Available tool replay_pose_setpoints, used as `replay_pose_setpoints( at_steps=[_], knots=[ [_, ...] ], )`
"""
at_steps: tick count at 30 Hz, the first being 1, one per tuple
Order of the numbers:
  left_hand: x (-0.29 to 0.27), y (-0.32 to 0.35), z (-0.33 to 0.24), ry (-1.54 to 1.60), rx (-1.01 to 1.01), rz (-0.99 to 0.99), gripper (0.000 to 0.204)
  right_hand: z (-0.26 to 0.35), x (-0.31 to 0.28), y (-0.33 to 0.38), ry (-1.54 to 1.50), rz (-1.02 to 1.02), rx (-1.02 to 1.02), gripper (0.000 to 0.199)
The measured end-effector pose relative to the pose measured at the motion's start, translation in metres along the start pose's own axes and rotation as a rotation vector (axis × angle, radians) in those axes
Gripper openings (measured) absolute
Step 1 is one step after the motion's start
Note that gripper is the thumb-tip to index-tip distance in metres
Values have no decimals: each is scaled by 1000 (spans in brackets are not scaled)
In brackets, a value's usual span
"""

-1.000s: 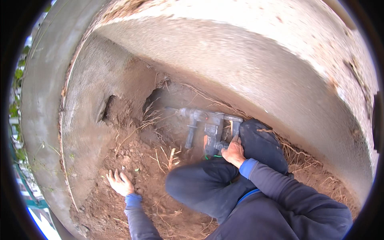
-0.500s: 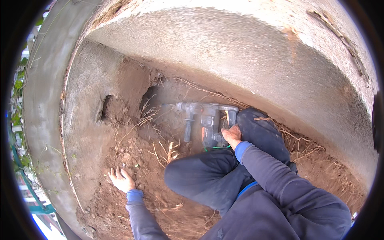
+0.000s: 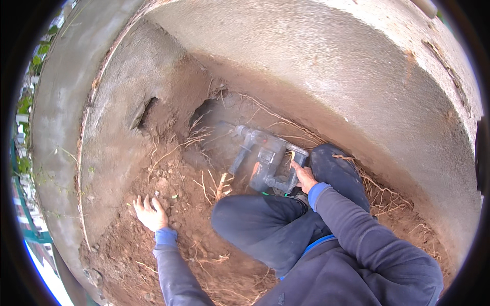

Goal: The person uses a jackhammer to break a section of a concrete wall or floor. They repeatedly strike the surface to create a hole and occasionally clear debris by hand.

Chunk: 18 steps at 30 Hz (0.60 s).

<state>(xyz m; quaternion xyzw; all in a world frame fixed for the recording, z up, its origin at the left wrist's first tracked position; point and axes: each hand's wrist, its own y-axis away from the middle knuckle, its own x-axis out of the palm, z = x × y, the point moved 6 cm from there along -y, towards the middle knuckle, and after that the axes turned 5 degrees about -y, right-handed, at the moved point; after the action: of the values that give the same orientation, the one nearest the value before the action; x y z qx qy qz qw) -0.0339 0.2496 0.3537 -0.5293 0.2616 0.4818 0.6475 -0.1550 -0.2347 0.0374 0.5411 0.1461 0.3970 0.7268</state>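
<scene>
A dusty grey rotary hammer (image 3: pixel 269 155) with an orange patch lies in front of my knees, its chuck end toward a dark hole (image 3: pixel 204 111) at the base of the wall. Dust blurs its front end, so the bit's tip is hard to make out. My right hand (image 3: pixel 305 178) is closed around its rear handle, beside my right knee. The side handle (image 3: pixel 239 159) sticks out toward me and nobody holds it. Off to the left, my left hand (image 3: pixel 151 213) rests on the loose soil (image 3: pixel 176 214), fingers spread and holding nothing.
A long concrete wall (image 3: pixel 306 61) runs along the far and right side, meeting another wall (image 3: pixel 115 132) at left with a smaller hole (image 3: pixel 148 113). Thin roots (image 3: pixel 278 116) trail along the wall's foot. A cut root stump (image 3: pixel 222 186) stands by my left knee.
The rotary hammer has swung so its rear end sits lower and nearer me. My right hand has shifted up onto the rear handle. My left hand stays on the soil.
</scene>
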Motion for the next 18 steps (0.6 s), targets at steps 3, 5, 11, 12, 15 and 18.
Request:
replay_pose_setpoints(
  at_steps=[3, 5, 11, 12, 15, 18],
  knots=[
    [-1, 1, 0, 30, -2, -24, 42, -8, -4, -16, -15, -48, -28, 87],
    [0, 1, 1, 26, -5, -15, 42, -13, -12, -26, 49, -166, -35, 88],
    [3, 2, 2, 6, -17, 12, 42, -24, -23, -59, 153, -290, -149, 85],
    [3, 2, 2, 5, -10, 7, 42, -26, -21, -63, 107, -250, -160, 75],
    [2, 2, 1, 4, -8, 13, 42, -29, -20, -68, 14, -205, -144, 58],
    [0, 2, 1, 24, -11, 21, 41, -27, -14, -61, -81, -109, -106, 61]
  ],
)
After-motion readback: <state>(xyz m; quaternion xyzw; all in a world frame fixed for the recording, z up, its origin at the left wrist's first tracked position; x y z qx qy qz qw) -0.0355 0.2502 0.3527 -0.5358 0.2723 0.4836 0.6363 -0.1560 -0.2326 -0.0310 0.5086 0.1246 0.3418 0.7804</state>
